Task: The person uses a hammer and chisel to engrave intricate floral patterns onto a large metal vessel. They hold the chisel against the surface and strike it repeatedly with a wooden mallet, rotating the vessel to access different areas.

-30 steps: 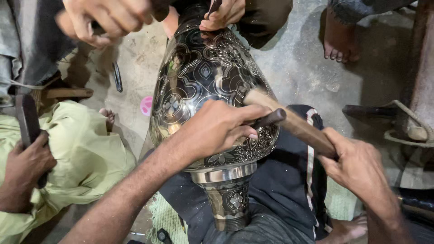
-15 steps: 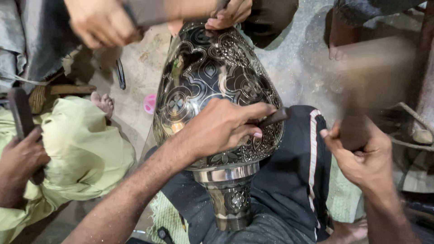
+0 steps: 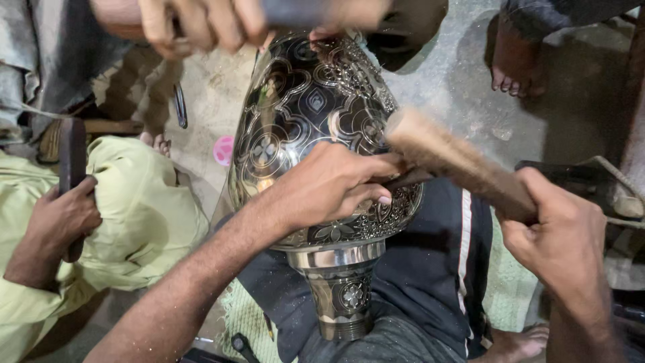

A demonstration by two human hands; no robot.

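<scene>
A large engraved metal vase [image 3: 306, 121] lies across my lap, its foot pointing toward me. My left hand [image 3: 329, 185] rests on the vase's lower body and pinches a thin dark chisel [image 3: 410, 178] against the metal. My right hand [image 3: 561, 238] grips the handle of a wooden mallet [image 3: 447, 158], whose blurred head sits at the chisel's end. Another person's hands [image 3: 201, 23] hold a tool over the vase's far end.
At the left a person in pale green clothes sits with a hand [image 3: 60, 215] around a dark tool [image 3: 70, 161]. A bare foot [image 3: 514, 60] stands on the concrete floor at top right. A small pink object [image 3: 224, 149] lies on the floor.
My right hand lifted the mallet up and away, then brought it back down onto the chisel. My left hand stayed on the vase. The other person's hands shifted slightly at the top.
</scene>
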